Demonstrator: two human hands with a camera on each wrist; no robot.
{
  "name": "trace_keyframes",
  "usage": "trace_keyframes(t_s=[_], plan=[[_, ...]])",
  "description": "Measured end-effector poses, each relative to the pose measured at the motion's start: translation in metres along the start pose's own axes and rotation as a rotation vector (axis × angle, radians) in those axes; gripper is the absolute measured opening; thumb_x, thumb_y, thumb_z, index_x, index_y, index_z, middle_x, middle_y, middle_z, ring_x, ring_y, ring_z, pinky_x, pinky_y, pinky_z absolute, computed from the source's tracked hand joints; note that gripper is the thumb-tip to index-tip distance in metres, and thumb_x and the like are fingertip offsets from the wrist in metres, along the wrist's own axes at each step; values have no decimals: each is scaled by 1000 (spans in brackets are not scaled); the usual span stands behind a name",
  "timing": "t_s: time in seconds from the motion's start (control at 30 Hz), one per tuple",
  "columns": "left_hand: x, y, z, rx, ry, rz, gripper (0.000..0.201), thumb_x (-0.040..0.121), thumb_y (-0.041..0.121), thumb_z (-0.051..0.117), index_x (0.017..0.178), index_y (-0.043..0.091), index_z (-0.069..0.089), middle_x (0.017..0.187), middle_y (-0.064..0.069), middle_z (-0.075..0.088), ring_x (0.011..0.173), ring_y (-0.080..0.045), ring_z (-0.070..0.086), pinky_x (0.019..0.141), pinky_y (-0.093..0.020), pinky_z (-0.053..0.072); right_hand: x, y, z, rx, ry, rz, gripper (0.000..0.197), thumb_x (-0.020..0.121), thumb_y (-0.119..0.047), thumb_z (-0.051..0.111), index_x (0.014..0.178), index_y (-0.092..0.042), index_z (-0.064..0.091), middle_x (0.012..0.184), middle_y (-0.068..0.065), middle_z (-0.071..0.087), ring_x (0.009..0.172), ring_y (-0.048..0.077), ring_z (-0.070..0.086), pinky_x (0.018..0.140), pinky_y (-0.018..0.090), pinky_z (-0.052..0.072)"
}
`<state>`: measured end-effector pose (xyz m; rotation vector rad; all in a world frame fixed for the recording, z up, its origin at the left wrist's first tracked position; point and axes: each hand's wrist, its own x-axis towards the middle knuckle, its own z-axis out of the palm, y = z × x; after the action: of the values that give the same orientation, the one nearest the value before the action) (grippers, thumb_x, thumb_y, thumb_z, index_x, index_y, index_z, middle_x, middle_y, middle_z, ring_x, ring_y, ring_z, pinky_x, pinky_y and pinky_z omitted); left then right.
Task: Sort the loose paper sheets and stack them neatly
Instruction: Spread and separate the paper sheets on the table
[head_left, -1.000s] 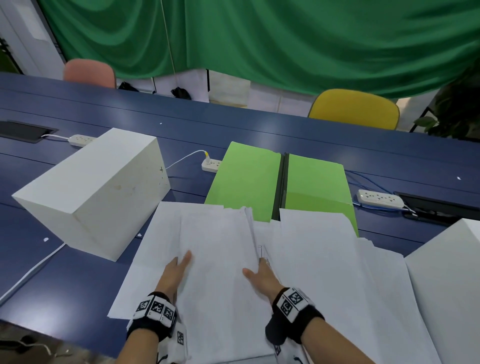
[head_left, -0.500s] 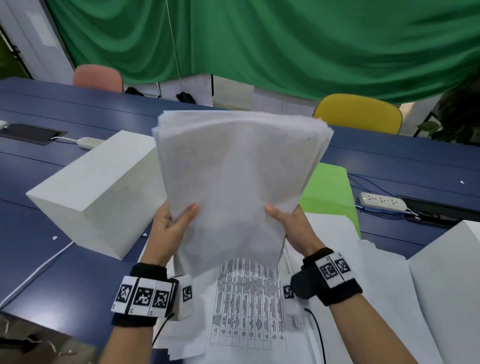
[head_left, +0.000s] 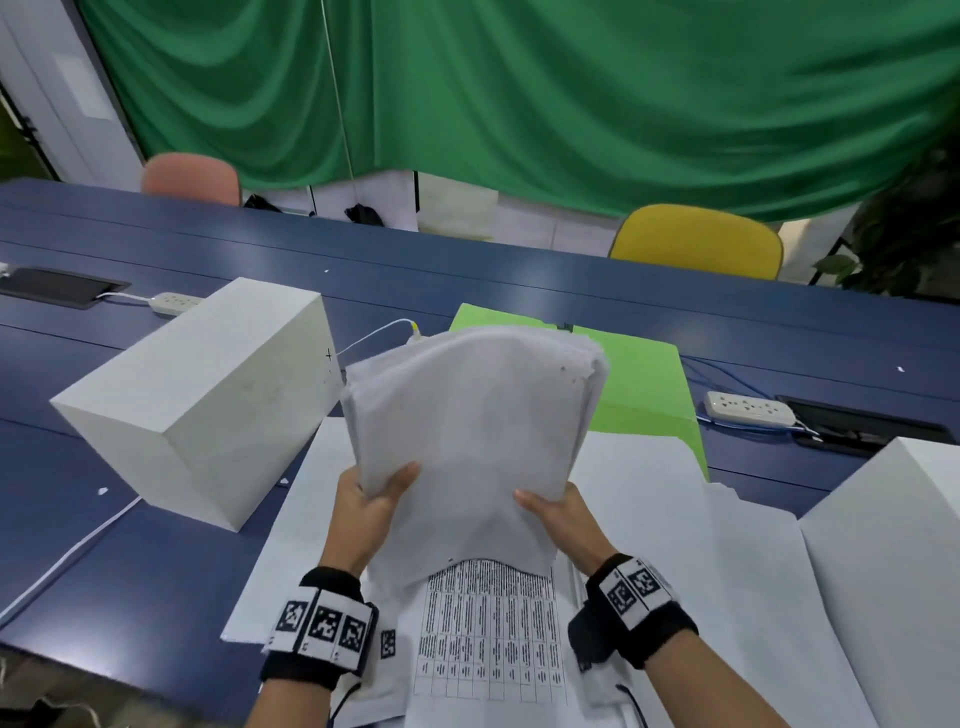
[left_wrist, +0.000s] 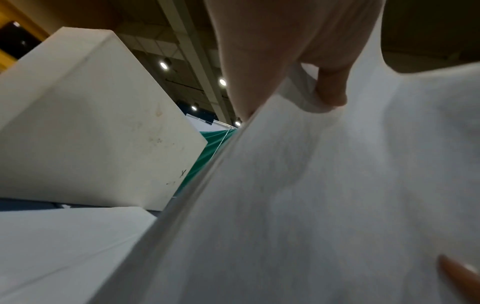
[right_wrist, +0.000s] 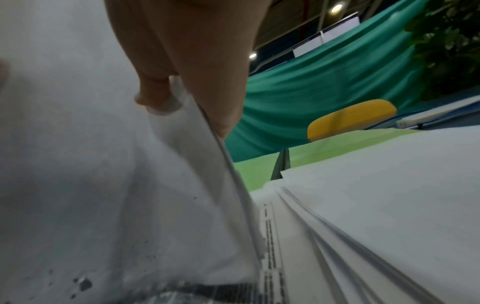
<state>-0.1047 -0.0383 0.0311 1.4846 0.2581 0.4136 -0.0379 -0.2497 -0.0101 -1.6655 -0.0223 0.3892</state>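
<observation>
Both hands, left hand (head_left: 366, 512) and right hand (head_left: 563, 514), pinch a lifted bundle of sheets (head_left: 475, 415) above the printed table sheet (head_left: 491, 634); scattered loose sheets (head_left: 675, 519) beside it remain unsorted on the counter (head_left: 130, 587).

The bundle of paper sheets (head_left: 478, 410) is thin white paper, matt and a bit fuzzy-looking, soft enough to bend. The printed sheet (head_left: 491, 634) under it is the same flat paper, with small black print. The green folder (head_left: 644, 384) looks like smooth card – no shine. The white box (head_left: 197, 395) is dull, with small marks. The table (head_left: 130, 587) is smooth, hard blue, slightly shiny. The curtain (head_left: 519, 88) is green cloth, and the wrist bands (head_left: 639, 613) are black cloth
</observation>
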Motion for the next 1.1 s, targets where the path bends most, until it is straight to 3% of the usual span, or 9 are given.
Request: trace_keyframes(t_s=[0.2, 0.3, 0.43, 0.53, 0.67, 0.87, 0.97, 1.03, 1.1], plan=[[-4, -18, 2, 60, -37, -71, 9, 77, 16, 72, 78, 20, 65, 64, 19, 70, 72, -9, 64, 59, -12, 52, -9, 9, 3, -10, -10, 13, 31, 80, -23, 67, 106, -8, 62, 106, 12, 67, 74, 2, 67, 70, 16, 54], [0, -13, 9, 73, -17, -48, 10, 84, 6, 66, 86, 15, 65, 66, 15, 70, 71, -3, 65, 58, -8, 49, -2, -12, -6, -82, 55, -23, 25, 90, -12, 59, 111, 1, 62, 92, 5, 67, 61, -6, 63, 58, 9, 49], [9, 3, 34, 13, -19, -22, 22, 85, 11, 65, 107, 12, 61, 95, 6, 68, 83, 1, 67, 71, -14, 55, -4, -45, -49, -152, 131, -78, 19, 93, -11, 53, 111, -8, 59, 84, -3, 65, 58, -6, 62, 52, 11, 46], [6, -12, 67, 27, -146, -132, 25, 86, 17, 64, 109, 8, 62, 101, -2, 70, 90, -14, 68, 78, -29, 57, -14, -49, -94, -296, 249, -36, 22, 93, -16, 52, 114, -13, 59, 95, 3, 64, 76, 13, 61, 62, 23, 44], [-13, -52, 116, 195, -351, -268, 16, 90, 21, 59, 98, 8, 63, 86, -2, 68, 70, -13, 65, 55, -21, 51, -36, -13, -148, -412, 327, 64, 16, 92, -15, 52, 105, -14, 63, 100, 5, 65, 93, 23, 62, 77, 28, 42], [-37, -107, 172, 509, -585, -495, 34, 91, 18, 56, 118, -3, 54, 118, -6, 57, 108, -26, 58, 91, -29, 48, -48, 76, -191, -656, 395, 414, 39, 91, -25, 54, 125, -6, 56, 128, 15, 57, 117, 30, 53, 98, 35, 40], [-48, -110, 188, 601, -591, -537, 59, 93, 22, 53, 139, -5, 28, 145, -18, 33, 131, -31, 39, 109, -33, 34, -47, 103, -194, -731, 408, 532, 44, 89, -31, 56, 127, -10, 55, 132, 18, 51, 122, 34, 48, 102, 38, 40], [-53, -110, 195, 590, -585, -553, 64, 96, 18, 46, 144, -5, 11, 149, -20, 28, 135, -30, 34, 108, -30, 30, -48, 106, -192, -754, 417, 539, 48, 89, -34, 55, 130, -11, 52, 136, 17, 46, 126, 34, 42, 104, 40, 38], [-56, -109, 197, 577, -557, -533, 55, 96, 13, 44, 140, -5, 16, 139, -20, 41, 123, -29, 46, 98, -29, 38, -50, 105, -189, -798, 421, 536, 48, 90, -35, 52, 132, -12, 49, 139, 13, 38, 128, 33, 35, 105, 40, 35]])
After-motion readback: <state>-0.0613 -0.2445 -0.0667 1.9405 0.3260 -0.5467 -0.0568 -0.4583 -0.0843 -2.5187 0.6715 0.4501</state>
